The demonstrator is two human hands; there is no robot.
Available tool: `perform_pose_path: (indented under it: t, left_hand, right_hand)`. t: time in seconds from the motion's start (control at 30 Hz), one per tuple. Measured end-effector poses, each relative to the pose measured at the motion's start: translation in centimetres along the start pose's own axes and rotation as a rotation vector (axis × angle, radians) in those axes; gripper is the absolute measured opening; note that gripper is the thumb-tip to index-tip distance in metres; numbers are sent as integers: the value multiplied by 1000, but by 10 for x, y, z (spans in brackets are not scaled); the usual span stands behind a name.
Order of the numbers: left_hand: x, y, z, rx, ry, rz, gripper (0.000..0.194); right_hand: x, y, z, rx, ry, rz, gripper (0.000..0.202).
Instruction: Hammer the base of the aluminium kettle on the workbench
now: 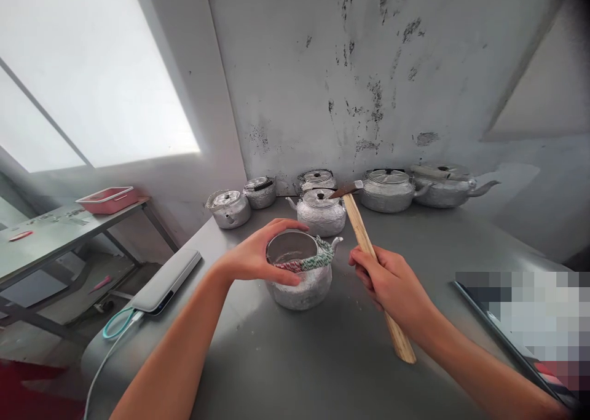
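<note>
A lidless silver kettle (299, 294) stands upright on the grey table in front of me, its spout pointing right. Its handle (304, 263), wrapped in red and green cord, is folded down against the rim. My left hand (265, 254) grips the kettle's top from the left, thumb on the near side and fingers over the far rim. Wrapped around a wooden shaft, my right hand (385, 278) holds a hammer (357, 220) upright to the right of the kettle. The hammer's dark metal head is raised, overlapping the view of a lidded kettle behind.
Several lidded kettles (389, 189) line the back of the table (276, 371) by a stained wall. A power bank (168, 281) with a cable lies at left, a dark-edged flat device (502, 334) at right. Another table holds a pink basket (108, 202).
</note>
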State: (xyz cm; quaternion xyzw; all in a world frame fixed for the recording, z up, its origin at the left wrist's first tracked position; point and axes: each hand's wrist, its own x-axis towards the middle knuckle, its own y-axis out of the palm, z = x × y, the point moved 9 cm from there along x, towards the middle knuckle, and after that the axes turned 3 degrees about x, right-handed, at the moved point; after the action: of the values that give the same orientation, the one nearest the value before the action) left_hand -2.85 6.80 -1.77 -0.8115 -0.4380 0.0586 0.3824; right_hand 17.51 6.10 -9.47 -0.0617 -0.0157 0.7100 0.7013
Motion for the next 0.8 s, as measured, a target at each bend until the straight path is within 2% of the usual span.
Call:
perform_pose_path:
  t: [0.13, 0.27, 0.4, 0.5, 0.57, 0.67, 0.8]
  left_hand:
    - [-2, 10, -1, 103, -1, 90, 101]
    - [-4, 13, 2, 200, -25, 83, 122]
    - [-5, 13, 8, 202, -71, 96, 125]
    - [-5, 7, 11, 79, -95, 85, 113]
    - [-4, 2, 17, -72, -142, 57, 95]
    - [-1, -9, 33, -244, -231, -80, 58]
    - [3, -17, 58, -353, -307, -257, 45]
  right_hand:
    - [-1, 0, -1, -5, 9, 8, 29]
    - [-2, 0, -2, -7, 13, 12, 29]
    - [0, 0, -3, -19, 15, 10, 29]
    - [1, 1, -3, -29, 19, 9, 29]
    - [1, 1, -3, -32, 20, 7, 29]
    - [1, 1, -3, -36, 23, 6, 28]
    - [2, 2, -4, -29, 18, 15, 28]
